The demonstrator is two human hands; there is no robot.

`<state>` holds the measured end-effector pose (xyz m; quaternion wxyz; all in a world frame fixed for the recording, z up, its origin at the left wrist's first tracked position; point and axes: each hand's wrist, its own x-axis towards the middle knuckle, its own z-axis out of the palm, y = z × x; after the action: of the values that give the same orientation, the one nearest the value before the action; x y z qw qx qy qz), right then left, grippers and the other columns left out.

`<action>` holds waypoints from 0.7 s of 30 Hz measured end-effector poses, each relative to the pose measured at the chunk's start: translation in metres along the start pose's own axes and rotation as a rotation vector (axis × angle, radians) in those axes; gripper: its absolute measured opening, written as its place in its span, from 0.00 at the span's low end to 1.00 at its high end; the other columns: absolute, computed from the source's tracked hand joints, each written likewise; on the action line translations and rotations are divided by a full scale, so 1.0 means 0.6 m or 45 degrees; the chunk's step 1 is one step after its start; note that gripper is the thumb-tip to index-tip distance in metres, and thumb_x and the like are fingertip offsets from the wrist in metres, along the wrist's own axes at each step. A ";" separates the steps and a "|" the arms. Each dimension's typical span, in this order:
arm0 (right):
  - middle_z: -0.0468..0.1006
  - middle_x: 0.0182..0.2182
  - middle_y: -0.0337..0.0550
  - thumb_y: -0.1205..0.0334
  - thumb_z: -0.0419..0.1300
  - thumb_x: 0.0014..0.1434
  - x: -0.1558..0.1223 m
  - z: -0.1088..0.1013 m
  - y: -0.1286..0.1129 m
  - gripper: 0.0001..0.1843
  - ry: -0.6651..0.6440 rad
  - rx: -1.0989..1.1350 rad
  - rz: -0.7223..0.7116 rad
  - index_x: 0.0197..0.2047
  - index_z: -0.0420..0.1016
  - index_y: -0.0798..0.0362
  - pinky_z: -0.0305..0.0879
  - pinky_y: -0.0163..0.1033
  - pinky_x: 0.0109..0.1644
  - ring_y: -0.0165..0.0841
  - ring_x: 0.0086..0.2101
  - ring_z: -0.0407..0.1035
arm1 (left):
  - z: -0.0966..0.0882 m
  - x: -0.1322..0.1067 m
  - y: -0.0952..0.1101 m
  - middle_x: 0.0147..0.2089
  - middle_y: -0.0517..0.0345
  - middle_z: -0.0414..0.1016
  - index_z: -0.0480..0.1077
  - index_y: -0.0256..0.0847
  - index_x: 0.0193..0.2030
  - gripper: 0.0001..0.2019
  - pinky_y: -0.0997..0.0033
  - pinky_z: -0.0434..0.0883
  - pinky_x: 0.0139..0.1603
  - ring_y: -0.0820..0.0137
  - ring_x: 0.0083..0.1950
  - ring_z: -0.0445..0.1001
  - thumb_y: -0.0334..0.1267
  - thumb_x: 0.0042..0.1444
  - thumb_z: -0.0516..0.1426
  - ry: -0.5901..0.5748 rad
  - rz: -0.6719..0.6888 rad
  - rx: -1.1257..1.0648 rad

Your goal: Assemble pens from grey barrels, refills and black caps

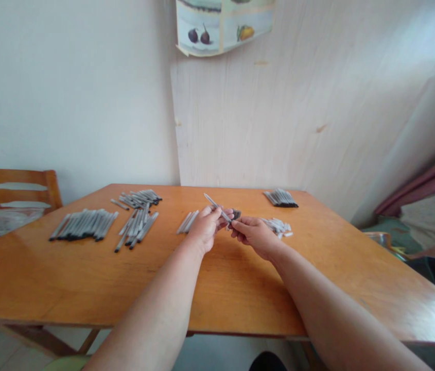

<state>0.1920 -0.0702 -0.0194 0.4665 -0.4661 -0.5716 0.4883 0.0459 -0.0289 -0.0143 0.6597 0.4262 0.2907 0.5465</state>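
My left hand [206, 226] grips a slim pen [212, 200] with a pale, see-through barrel, held slanting with its pointed end up and to the left. At the pen's lower end, the fingers of my right hand [254, 234] are pinched together; what small part they hold is hidden. Several loose pale barrels [187, 222] lie just left of my left hand. Behind my fingers shows a little heap of dark small parts [236, 213]. A pile of short whitish pieces [278, 226] is partly covered by my right hand.
On the wooden table [155, 288], pens with black ends lie in a row [84, 224], a loose bunch [137, 226] and a farther pile [140, 198] at left. Another bundle [281, 198] lies at the back right. A wooden chair [16, 186] stands at left; the wall is behind.
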 end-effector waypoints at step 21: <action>0.70 0.22 0.37 0.47 0.54 0.56 -0.001 0.003 -0.009 0.17 0.198 -0.306 -0.144 0.31 0.68 0.54 0.55 0.32 0.25 0.25 0.21 0.60 | 0.009 -0.007 0.004 0.36 0.49 0.78 0.62 0.38 0.35 0.05 0.68 0.72 0.38 0.68 0.36 0.77 0.34 0.57 0.56 0.097 -0.025 -0.025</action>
<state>0.1902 -0.0713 -0.0141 0.4771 -0.5220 -0.6133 0.3518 0.0483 -0.0339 -0.0102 0.6576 0.3959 0.3144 0.5586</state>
